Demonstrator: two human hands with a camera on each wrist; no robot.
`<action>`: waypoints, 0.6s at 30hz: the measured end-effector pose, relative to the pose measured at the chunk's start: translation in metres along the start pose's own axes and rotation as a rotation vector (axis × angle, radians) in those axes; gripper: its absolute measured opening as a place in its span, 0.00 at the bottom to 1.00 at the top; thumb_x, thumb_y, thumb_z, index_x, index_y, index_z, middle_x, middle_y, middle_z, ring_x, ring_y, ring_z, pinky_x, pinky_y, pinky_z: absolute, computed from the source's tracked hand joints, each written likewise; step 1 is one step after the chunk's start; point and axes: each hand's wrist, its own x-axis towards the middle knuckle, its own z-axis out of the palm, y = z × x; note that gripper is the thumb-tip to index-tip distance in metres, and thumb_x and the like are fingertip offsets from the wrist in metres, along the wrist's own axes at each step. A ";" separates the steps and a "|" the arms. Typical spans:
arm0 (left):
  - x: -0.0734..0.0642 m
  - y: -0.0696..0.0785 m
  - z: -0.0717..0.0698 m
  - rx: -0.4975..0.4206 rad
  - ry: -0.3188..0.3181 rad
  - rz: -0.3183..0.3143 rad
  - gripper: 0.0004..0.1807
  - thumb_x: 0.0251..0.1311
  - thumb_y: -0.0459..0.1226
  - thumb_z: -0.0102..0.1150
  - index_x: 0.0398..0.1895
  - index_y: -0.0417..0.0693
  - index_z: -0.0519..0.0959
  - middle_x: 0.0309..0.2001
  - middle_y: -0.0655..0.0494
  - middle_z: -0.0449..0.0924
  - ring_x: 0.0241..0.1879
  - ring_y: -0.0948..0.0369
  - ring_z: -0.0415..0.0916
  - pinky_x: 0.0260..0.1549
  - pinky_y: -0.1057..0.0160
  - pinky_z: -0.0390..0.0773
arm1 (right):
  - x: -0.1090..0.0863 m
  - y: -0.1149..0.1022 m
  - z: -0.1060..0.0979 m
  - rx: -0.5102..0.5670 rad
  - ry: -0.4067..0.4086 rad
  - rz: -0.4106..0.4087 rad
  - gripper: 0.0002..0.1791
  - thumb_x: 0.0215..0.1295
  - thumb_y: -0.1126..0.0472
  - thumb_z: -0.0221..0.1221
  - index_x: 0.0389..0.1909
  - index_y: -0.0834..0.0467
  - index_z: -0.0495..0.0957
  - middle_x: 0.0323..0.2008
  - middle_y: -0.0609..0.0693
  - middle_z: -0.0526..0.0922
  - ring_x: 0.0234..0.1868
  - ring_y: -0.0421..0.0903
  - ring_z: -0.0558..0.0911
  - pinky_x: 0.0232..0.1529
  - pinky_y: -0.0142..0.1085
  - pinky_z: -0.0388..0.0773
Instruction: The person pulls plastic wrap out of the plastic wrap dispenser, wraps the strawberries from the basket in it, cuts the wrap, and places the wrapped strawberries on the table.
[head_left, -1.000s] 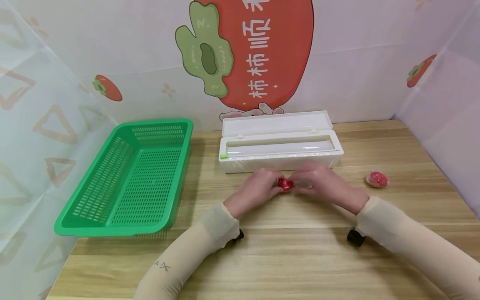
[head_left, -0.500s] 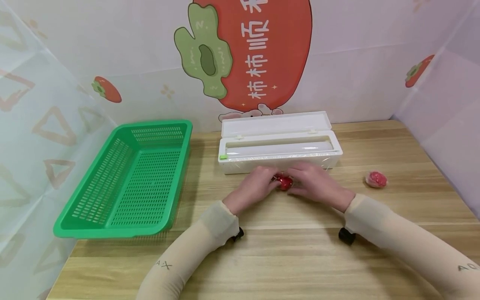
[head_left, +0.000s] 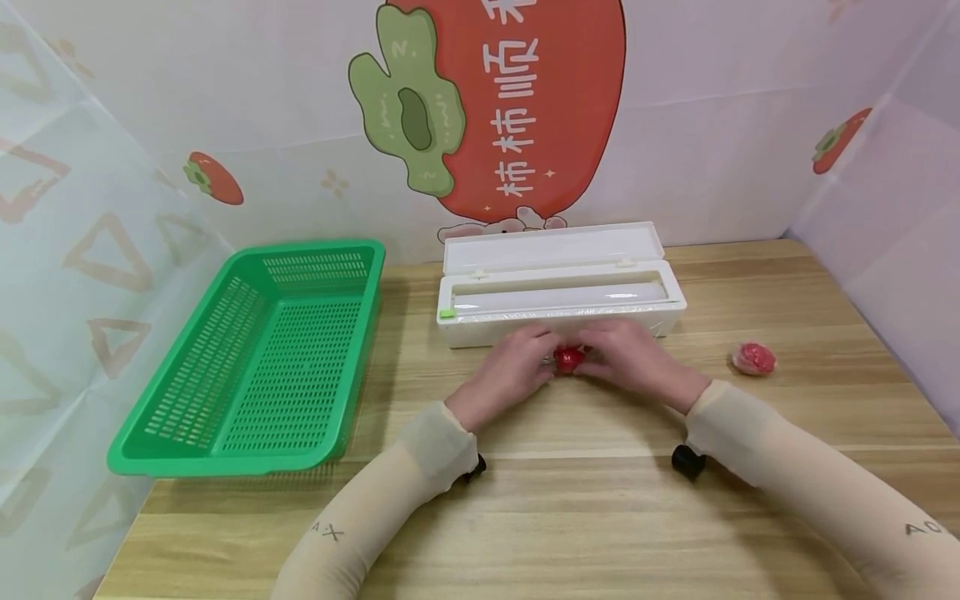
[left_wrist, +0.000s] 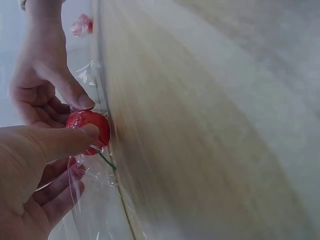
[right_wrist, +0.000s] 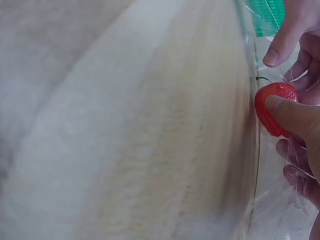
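A small shiny red fruit or vegetable (head_left: 568, 360) with a thin green stem (left_wrist: 103, 158) is between the two hands, just in front of the white box; its exact kind is unclear. Clear plastic film (left_wrist: 95, 205) lies around and under it. My right hand (head_left: 633, 360) pinches the red piece, its thumb on the side in the right wrist view. My left hand (head_left: 512, 373) is by the stem end, fingers curled at the film. In the right wrist view the left thumb (right_wrist: 274, 54) stands apart from the red piece.
The white film box (head_left: 562, 327) stands behind the hands, its lid raised and a roll inside. A green basket (head_left: 375, 333) is at the left. To the right lies a pinkish-red piece wrapped in film (head_left: 753, 358). Printed sheeting rises behind the wooden table (head_left: 585, 533).
My right hand has moved left, closer to my left hand. The red piece has turned and shifted slightly between the fingers. The box, basket and wrapped piece have stayed put.
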 end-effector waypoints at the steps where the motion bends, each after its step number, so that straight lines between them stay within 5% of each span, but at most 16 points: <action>1: 0.000 0.000 -0.001 -0.004 -0.005 0.002 0.22 0.54 0.36 0.72 0.54 0.50 0.80 0.50 0.57 0.81 0.49 0.61 0.77 0.53 0.64 0.78 | 0.001 0.001 0.000 0.011 0.001 -0.002 0.20 0.50 0.55 0.75 0.46 0.52 0.84 0.40 0.44 0.88 0.41 0.41 0.86 0.46 0.40 0.83; 11: 0.005 0.002 -0.002 -0.031 -0.014 -0.013 0.23 0.55 0.37 0.72 0.55 0.51 0.78 0.54 0.58 0.81 0.53 0.62 0.78 0.57 0.64 0.77 | 0.003 0.006 -0.006 0.098 0.011 -0.035 0.25 0.49 0.55 0.76 0.51 0.45 0.82 0.46 0.40 0.86 0.46 0.39 0.84 0.50 0.40 0.82; 18: 0.006 0.001 -0.001 -0.019 -0.017 -0.007 0.17 0.57 0.31 0.67 0.50 0.51 0.80 0.49 0.58 0.81 0.49 0.61 0.78 0.52 0.64 0.79 | 0.002 0.007 -0.005 0.070 -0.017 -0.032 0.21 0.51 0.56 0.75 0.48 0.50 0.84 0.44 0.43 0.88 0.45 0.40 0.86 0.48 0.40 0.83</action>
